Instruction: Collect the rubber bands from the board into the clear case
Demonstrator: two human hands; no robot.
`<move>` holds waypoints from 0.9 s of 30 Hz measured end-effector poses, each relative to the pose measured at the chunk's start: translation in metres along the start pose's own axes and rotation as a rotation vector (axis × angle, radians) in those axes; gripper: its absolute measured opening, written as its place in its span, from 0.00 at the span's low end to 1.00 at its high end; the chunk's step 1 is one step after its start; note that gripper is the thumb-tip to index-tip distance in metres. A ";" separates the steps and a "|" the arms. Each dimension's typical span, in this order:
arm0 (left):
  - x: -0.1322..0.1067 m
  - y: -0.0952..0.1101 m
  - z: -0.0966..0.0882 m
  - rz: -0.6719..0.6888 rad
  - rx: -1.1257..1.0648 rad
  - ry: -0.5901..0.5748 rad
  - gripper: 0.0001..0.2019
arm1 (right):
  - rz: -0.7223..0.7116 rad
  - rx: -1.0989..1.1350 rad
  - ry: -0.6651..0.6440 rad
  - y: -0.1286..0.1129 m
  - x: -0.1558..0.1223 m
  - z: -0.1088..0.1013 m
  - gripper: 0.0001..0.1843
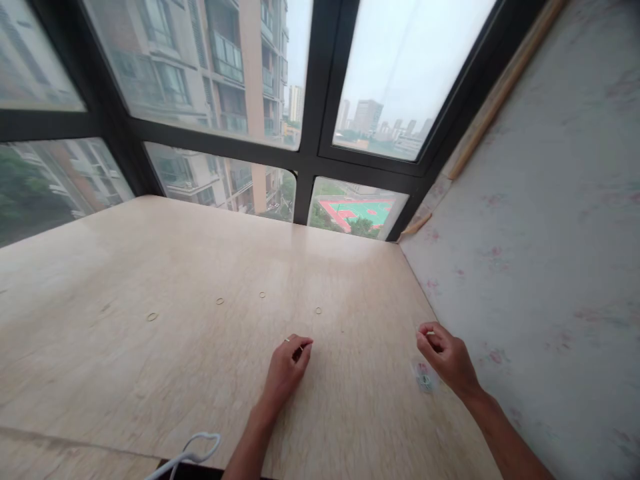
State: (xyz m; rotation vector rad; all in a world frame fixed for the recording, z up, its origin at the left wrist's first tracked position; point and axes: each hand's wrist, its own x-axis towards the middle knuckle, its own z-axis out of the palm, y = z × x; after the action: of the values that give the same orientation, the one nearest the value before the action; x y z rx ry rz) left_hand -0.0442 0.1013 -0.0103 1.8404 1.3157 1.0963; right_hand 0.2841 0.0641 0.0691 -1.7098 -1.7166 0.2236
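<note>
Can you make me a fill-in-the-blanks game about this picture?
1. The left hand and the right hand are over a wooden board, and ____ small rings lie loose on it, clear of both hands.
2. The clear packet lies beside the ____ hand.
3. Tall buildings show through the big ____ behind the board.

Missing words: four; right; window.
</note>
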 end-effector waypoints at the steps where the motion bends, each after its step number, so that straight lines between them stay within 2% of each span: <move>1: 0.000 0.000 0.000 0.007 0.011 0.003 0.12 | 0.059 -0.034 0.049 0.009 -0.014 -0.010 0.13; 4: 0.002 -0.001 0.000 0.011 0.043 0.014 0.12 | 0.233 -0.102 0.148 0.029 -0.049 -0.028 0.17; 9: 0.003 -0.002 0.002 0.000 0.085 0.027 0.12 | 0.415 -0.059 0.158 0.047 -0.074 -0.031 0.22; 16: 0.002 0.002 0.000 -0.012 0.119 0.028 0.13 | 0.440 -0.010 0.180 0.055 -0.071 -0.023 0.24; 27: 0.003 0.005 -0.001 -0.051 0.132 0.030 0.13 | 0.566 0.135 0.107 0.063 -0.068 -0.025 0.25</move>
State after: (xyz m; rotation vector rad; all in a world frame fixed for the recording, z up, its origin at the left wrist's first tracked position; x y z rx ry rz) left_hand -0.0423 0.1024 -0.0047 1.8800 1.4755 1.0358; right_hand 0.3422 -0.0005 0.0285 -2.0279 -1.0825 0.4801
